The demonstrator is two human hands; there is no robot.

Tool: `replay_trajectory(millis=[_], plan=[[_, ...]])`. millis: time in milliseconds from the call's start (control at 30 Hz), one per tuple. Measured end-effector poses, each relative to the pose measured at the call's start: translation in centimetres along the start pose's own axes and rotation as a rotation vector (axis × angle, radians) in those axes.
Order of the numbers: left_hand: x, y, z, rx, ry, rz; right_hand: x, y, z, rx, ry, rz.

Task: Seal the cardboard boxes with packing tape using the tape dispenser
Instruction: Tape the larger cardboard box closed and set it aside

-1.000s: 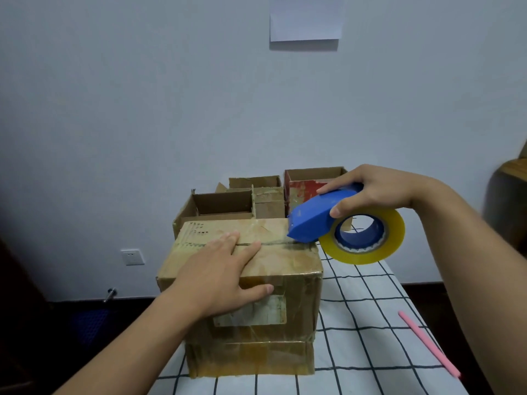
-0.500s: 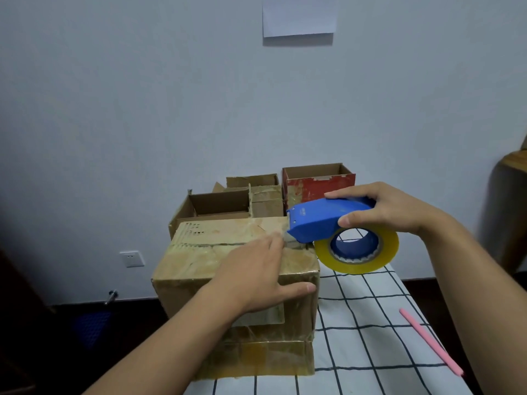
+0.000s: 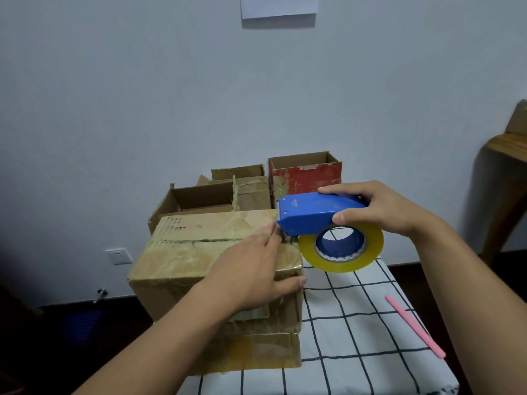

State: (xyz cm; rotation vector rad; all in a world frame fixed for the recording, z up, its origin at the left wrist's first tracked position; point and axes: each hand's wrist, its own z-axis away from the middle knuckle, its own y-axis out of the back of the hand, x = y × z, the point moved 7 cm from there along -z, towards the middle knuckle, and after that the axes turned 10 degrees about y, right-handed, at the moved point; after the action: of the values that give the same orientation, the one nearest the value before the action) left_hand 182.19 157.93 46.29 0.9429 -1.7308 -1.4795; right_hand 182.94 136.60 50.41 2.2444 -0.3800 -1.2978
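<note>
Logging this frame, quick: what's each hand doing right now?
Left hand: open, fingers flat on the top box.
Right hand: grips the blue tape dispenser.

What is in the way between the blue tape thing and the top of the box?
The left hand lies flat on the closed box, fingertips right at the tape dispenser nose, across the seam. Nothing else visible blocks it.

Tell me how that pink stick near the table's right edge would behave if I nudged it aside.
The pink stick looks thin and straight, so probably light and easily pushed. It lies flat on the checked tablecloth close to the edge, so a nudge could send it off. Whether it would roll I cannot tell.
</note>
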Motion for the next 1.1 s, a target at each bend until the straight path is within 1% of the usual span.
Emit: replay_trajectory(millis=[133,300,467,533,600,667,867,1000,1100], plan=[[0.1,-0.6,-0.4,-0.019,-0.002,-0.029,0.8,0.7,1.0,-0.007,-0.002,-0.018],[0.1,-0.9,-0.3,-0.034,-0.009,-0.027,2.0,3.0,3.1,0.029,-0.024,-0.039],[0.7,-0.4,-0.3,-0.024,-0.029,-0.032,3.3,1.6,4.2,0.024,-0.071,-0.054],[1.2,0.1,-0.4,0.021,-0.073,-0.042,3.9,0.6,4.6,0.028,-0.077,-0.061],[2.0,0.5,-0.7,0.054,-0.155,-0.042,4.5,-0.1,5.0,0.052,-0.080,-0.085],[2.5,0.4,-0.9,0.033,-0.204,-0.018,5.2,-0.7,5.4,0.085,-0.080,-0.124],[2.3,-0.3,-1.2,-0.018,-0.153,0.023,7.1,-2.2,6.7,0.132,-0.100,-0.232],[2.1,-0.4,-1.1,-0.054,-0.127,0.021,7.9,-1.5,7.6,0.249,-0.074,-0.362],[2.1,-0.4,-1.0,-0.054,-0.121,0.018,8.0,-1.2,7.8,0.206,-0.085,-0.307]])
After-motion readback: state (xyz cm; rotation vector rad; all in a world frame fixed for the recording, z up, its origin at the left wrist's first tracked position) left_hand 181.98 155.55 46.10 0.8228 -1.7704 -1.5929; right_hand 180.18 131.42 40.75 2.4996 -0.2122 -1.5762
